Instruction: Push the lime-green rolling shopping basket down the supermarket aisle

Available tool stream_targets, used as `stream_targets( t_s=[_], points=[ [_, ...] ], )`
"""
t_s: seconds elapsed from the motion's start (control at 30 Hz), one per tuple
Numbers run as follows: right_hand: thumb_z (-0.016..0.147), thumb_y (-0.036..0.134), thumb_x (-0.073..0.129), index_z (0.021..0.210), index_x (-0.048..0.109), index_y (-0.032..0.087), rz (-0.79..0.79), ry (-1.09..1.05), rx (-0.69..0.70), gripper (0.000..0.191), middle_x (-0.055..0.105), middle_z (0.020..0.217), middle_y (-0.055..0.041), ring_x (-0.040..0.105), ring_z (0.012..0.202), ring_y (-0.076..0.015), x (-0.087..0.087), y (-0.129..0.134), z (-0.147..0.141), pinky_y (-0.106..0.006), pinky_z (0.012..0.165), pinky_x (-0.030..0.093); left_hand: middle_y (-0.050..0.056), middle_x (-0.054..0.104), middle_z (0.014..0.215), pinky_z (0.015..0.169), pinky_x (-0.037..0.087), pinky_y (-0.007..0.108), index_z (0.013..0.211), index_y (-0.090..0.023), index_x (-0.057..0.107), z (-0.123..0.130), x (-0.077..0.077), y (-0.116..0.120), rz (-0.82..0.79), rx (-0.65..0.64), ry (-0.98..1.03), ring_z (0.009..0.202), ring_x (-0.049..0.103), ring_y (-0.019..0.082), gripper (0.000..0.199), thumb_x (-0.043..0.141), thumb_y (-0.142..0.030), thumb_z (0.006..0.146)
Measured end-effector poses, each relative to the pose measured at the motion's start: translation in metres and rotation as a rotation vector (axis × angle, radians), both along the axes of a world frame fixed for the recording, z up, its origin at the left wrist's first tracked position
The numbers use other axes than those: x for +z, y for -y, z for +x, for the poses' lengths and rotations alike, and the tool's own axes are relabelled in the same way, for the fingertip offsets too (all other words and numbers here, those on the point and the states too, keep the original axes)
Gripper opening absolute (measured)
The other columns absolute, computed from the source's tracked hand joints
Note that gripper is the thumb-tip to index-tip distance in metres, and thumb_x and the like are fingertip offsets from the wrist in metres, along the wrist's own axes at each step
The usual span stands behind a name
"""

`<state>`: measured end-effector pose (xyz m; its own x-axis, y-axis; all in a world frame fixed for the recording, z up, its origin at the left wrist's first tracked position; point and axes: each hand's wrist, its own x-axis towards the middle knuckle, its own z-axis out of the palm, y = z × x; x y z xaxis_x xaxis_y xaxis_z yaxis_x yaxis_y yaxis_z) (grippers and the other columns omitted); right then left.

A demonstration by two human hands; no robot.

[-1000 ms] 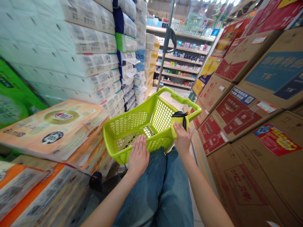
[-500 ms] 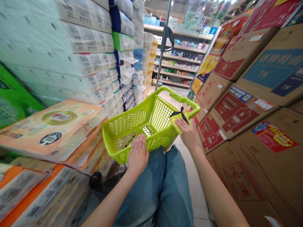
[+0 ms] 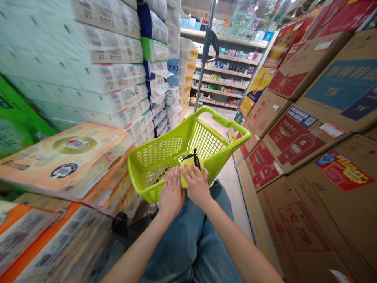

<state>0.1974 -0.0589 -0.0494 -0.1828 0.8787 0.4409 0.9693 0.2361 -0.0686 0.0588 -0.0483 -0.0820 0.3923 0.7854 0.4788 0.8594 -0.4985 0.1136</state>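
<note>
A lime-green plastic shopping basket (image 3: 159,147) with perforated sides stands tilted in front of my knees. My left hand (image 3: 173,190) lies over its near rim, fingers stretched out flat towards the inside. A folded yellow cloth (image 3: 185,181) with a black edge and a black loop is held in my right hand (image 3: 198,184), pressed against the near rim right beside my left fingers. The cloth's underside is hidden by the hand. The basket's handle (image 3: 219,118) rests at the far side.
Stacked tissue packs (image 3: 114,74) rise on the left above a peach-coloured carton (image 3: 85,157). Cardboard boxes (image 3: 324,212) wall off the right. A metal pole (image 3: 203,70) with a dark hook stands beyond the basket, before product shelves (image 3: 226,72).
My right hand has moved left along the near rim with the yellow cloth, from the basket's right corner to beside my left hand. The left hand stays put.
</note>
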Motion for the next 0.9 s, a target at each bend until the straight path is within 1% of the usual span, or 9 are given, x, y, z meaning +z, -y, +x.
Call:
stream_targets(
  t_s=[0.13,0.33,0.43,0.5,0.57,0.7,0.77,0.83,0.9],
  points=[
    [0.088,0.009,0.046,0.148,0.039,0.031,-0.03,0.05,0.059,0.065,0.052,0.149,-0.0009,0.047,0.134,-0.0216,0.004,-0.007,0.019,-0.049,0.115,0.021,0.017,0.035,0.157,0.12,0.028,0.046,0.155,-0.006,0.02,0.0,0.002,0.0,-0.003,-0.006,0.02,0.147,0.032,0.028,0.07,0.043,-0.02,0.09],
    [0.094,0.01,0.04,0.142,0.048,0.032,0.117,0.146,-0.131,0.054,0.056,0.145,-0.0016,0.04,0.142,-0.0243,0.043,-0.025,0.141,-0.061,0.119,0.0,0.015,0.036,0.157,0.12,0.028,0.044,0.156,-0.008,0.017,-0.001,0.003,-0.001,0.013,-0.016,0.015,0.146,0.033,0.027,0.068,0.039,-0.02,0.094],
    [0.095,0.012,0.04,0.14,0.052,0.029,0.178,0.087,-0.237,0.049,0.057,0.143,-0.0042,0.043,0.141,-0.0262,0.054,-0.032,0.171,-0.062,0.119,0.0,0.015,0.035,0.158,0.121,0.027,0.044,0.156,-0.007,0.017,0.0,0.0,-0.001,0.011,-0.013,0.014,0.147,0.032,0.027,0.067,0.039,-0.02,0.094],
    [0.093,0.01,0.041,0.138,0.054,0.026,0.196,0.003,-0.279,0.05,0.056,0.144,-0.0067,0.042,0.141,-0.0273,0.048,-0.033,0.158,-0.061,0.12,0.0,0.015,0.034,0.158,0.121,0.026,0.044,0.156,-0.007,0.017,0.0,0.0,-0.001,0.009,-0.006,0.014,0.148,0.031,0.027,0.067,0.039,-0.02,0.094],
    [0.089,0.005,0.041,0.139,0.053,0.021,0.196,-0.083,-0.302,0.054,0.053,0.147,-0.0088,0.039,0.142,-0.0284,0.032,-0.031,0.121,-0.059,0.12,-0.001,0.015,0.034,0.158,0.121,0.026,0.044,0.156,-0.006,0.019,0.001,0.0,0.0,0.005,0.001,0.011,0.148,0.03,0.027,0.067,0.039,-0.02,0.094],
    [0.089,0.006,0.042,0.14,0.05,0.028,0.146,-0.079,-0.171,0.056,0.055,0.146,0.0023,0.039,0.143,-0.0197,-0.009,-0.018,0.025,-0.048,0.124,0.001,0.016,0.034,0.158,0.121,0.026,0.044,0.154,-0.004,0.024,0.0,0.001,0.0,-0.013,0.005,0.0,0.148,0.03,0.027,0.067,0.041,-0.019,0.092],
    [0.093,0.011,0.043,0.142,0.048,0.029,0.133,-0.079,-0.075,0.053,0.054,0.146,0.0023,0.039,0.143,-0.018,-0.022,-0.011,-0.006,-0.044,0.124,0.006,0.016,0.034,0.158,0.122,0.025,0.044,0.154,-0.003,0.025,-0.001,0.002,0.0,-0.012,-0.004,-0.006,0.148,0.029,0.027,0.068,0.043,-0.02,0.09],
    [0.094,0.013,0.044,0.145,0.044,0.028,0.117,-0.049,0.014,0.053,0.054,0.147,-0.0004,0.039,0.144,-0.0186,-0.025,-0.007,-0.011,-0.046,0.124,0.01,0.017,0.034,0.158,0.122,0.025,0.044,0.153,-0.002,0.027,-0.002,0.002,0.0,-0.006,-0.008,-0.011,0.148,0.029,0.028,0.067,0.044,-0.019,0.09],
    [0.094,0.012,0.044,0.148,0.041,0.029,0.095,0.024,0.084,0.057,0.053,0.147,-0.0014,0.039,0.143,-0.0183,-0.019,-0.007,0.01,-0.049,0.124,0.009,0.017,0.035,0.157,0.122,0.025,0.043,0.153,-0.003,0.027,-0.003,0.003,0.0,-0.004,-0.007,-0.009,0.148,0.03,0.027,0.066,0.043,-0.019,0.091]
  ],
)
